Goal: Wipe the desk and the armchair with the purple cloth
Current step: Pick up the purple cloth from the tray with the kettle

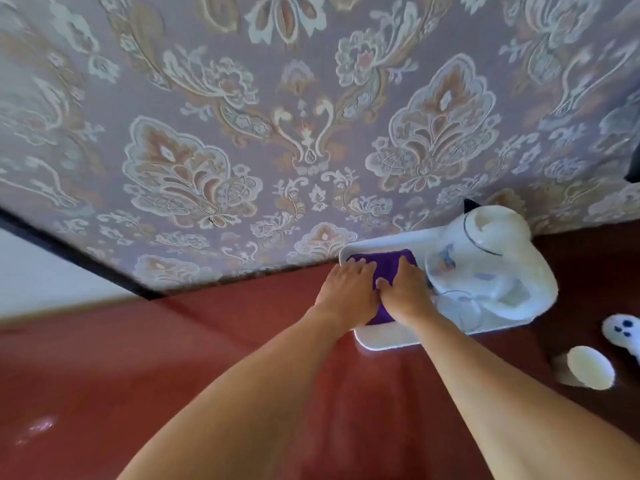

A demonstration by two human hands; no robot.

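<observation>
Currently, the purple cloth (385, 262) lies folded in the left part of a white tray (384, 342), which stands on the reddish-brown bench (173, 375) close to the wall. The cloth's long axis runs from the near rim of the tray towards the wall, leaning slightly to the right. Its far short edge faces the patterned wallpaper (242, 133).

Both hands rest on top of the cloth, side by side and touching. The left hand (349, 289) lies flat, fingers straight and slightly spread, with the fingertips reaching the far left corner of the cloth. The right hand (405, 292) also lies flat, fingers extended towards the far edge and thumb pointing at the left hand. Neither hand pinches the fabric.

To the right of the cloth, the same tray carries a white electric kettle (495, 237) and two clear glasses. The far glass (445, 265) bears a coloured print, too blurred to read. The near glass (460, 308) stands just beside the right wrist.

On the bench to the right of the tray lie a round white object (590, 372) and a white item with dark blue marks (623, 331).
</observation>
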